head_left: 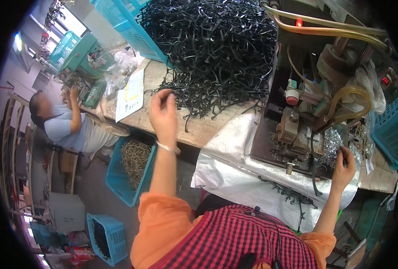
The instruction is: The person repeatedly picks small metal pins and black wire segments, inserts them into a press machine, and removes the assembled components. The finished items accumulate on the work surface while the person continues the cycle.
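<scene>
Red-and-black checked apron [235, 228] lies nearest the camera. Thin black curved strips, stock of this station, form a tangled heap [212, 49] on the wooden workbench [154, 71], beyond my left hand [163, 116]. One more black strip [314, 172] hangs at the front of the bench machine [293, 130]. Assessment: each piece should be light, springy and smooth, likely to snag on its neighbours; best taken singly by a free end at the heap's loose edge. My left hand is raised, fingers curled toward the thumb; contents cannot be confirmed. My right hand [344, 168] is beside the silvery shavings [331, 143], thumb and fingertips bent close together; whether they pinch anything, I cannot tell.
</scene>
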Demonstrator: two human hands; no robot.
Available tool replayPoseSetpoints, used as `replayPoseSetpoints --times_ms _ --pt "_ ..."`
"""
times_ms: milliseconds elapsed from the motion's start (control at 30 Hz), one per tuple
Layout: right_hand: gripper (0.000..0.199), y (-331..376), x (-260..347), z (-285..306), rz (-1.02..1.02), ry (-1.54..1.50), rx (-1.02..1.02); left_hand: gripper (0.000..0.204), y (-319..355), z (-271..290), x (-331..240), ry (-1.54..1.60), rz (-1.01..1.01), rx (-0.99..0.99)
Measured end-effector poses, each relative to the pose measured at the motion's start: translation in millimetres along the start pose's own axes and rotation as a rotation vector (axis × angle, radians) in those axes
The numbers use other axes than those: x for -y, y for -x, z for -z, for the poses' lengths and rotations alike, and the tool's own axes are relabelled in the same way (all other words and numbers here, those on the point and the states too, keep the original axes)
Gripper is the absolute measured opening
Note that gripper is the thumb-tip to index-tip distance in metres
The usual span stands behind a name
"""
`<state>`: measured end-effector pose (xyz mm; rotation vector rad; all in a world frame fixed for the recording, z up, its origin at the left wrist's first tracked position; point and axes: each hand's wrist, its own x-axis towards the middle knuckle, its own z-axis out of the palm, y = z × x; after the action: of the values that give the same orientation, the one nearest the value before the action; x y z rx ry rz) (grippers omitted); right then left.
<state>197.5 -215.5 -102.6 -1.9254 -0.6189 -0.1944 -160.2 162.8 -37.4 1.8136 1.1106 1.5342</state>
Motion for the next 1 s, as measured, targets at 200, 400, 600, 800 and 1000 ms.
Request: replayPoseSetpoints --times_ms 200,400,600,800,1000 --pt "0.018 -16.4 19.6 -29.3 0.034 0.054 0.036 0.044 -56.5 -33.6 94.5 -0.936 0.434 0.278" --pt "0.017 16.0 -5.5 12.0 -0.034 0.077 -0.062 0.048 -42.2 -44.3 127.4 -0.615 0.669 0.128" --pt "0.016 26.1 38.7 24.5 -0.084 -0.217 0.044 0.03 -57.3 -44.6 140.1 -0.19 0.784 0.218" --pt "0.014 -16.5 119.4 -33.1 0.077 -0.341 0.238 0.02 -36.4 -22.4 148.7 0.035 0.519 0.191" --pt "0.041 -5.2 137.8 -55.2 -0.055 -0.657 0.205 0.008 41.7 -63.1 -88.1 0.825 0.062 0.367"
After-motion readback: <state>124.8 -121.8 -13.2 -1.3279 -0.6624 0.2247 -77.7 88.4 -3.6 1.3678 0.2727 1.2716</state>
